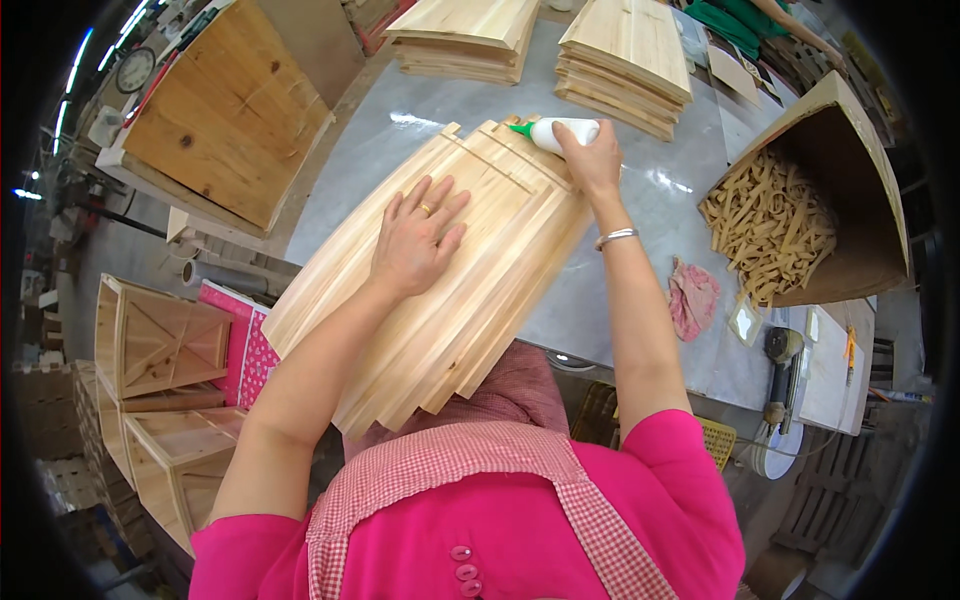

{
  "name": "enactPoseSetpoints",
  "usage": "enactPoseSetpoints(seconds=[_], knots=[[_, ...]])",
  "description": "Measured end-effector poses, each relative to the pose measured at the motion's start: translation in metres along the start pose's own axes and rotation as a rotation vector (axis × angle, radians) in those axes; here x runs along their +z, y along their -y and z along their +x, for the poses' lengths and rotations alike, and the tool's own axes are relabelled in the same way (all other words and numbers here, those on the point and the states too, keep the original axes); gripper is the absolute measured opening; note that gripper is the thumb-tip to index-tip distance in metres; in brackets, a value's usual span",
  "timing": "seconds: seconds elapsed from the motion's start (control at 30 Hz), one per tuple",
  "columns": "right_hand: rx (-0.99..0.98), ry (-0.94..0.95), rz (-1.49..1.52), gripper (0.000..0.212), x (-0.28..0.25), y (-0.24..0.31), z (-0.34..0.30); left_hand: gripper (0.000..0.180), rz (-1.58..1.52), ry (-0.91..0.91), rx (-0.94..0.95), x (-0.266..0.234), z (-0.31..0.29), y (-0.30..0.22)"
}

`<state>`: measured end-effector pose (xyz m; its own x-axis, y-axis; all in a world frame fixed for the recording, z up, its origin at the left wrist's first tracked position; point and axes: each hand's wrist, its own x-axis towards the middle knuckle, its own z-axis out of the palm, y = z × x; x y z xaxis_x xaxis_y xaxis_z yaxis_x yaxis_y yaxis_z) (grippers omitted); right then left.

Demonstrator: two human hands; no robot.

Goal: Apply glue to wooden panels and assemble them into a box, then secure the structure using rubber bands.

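Note:
Several pale wooden panels (455, 330) lie fanned out in a stepped stack, from the grey table over its near edge toward my lap. My left hand (415, 238) rests flat on the top panel with its fingers spread. At the far right end of the stack, my right hand (592, 160) grips a white squeeze bottle (548, 136) tilted onto its side. Its green nozzle (522, 129) points left, close to the panels' far ends; whether it touches the wood, I cannot tell. Narrow wooden strips (490, 163) lie across the panels' far ends.
Two stacks of panels, one at back left (465, 42) and one at back right (625, 62), stand on the table (350, 180). To the right are a cardboard box (868, 215) of wooden strips (768, 225), a pink cloth (692, 300) and a dark hand tool (783, 345). Wooden crates (170, 335) stand left.

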<state>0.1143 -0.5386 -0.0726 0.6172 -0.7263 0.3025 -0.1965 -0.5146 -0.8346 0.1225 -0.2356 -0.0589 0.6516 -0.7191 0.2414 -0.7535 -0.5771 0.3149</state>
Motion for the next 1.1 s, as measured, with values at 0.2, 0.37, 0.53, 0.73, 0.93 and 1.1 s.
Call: enactPoseSetpoints(seconds=[0.2,0.37,0.53,0.73,0.93,1.1], knots=[[-0.048,-0.006,-0.105,0.061,-0.05,-0.01,-0.015,0.044,0.021,-0.015,0.016,0.001,0.0,0.0],[-0.03,0.009,-0.211,0.057,-0.119,-0.021,-0.038,0.044,0.025,0.0,0.001,0.003,0.0,0.002],[0.083,-0.045,0.016,0.056,-0.101,-0.005,-0.043,0.044,0.03,0.003,-0.007,0.004,0.0,0.002],[-0.083,-0.026,0.07,0.062,-0.009,0.032,-0.041,0.045,0.035,0.003,-0.007,0.002,-0.001,0.002],[-0.083,0.019,-0.049,0.06,-0.015,0.039,-0.04,0.045,0.015,-0.005,0.003,0.001,-0.002,0.002],[-0.058,0.013,-0.118,0.054,-0.095,0.024,-0.073,0.045,0.022,-0.005,-0.004,0.003,-0.001,0.003]])
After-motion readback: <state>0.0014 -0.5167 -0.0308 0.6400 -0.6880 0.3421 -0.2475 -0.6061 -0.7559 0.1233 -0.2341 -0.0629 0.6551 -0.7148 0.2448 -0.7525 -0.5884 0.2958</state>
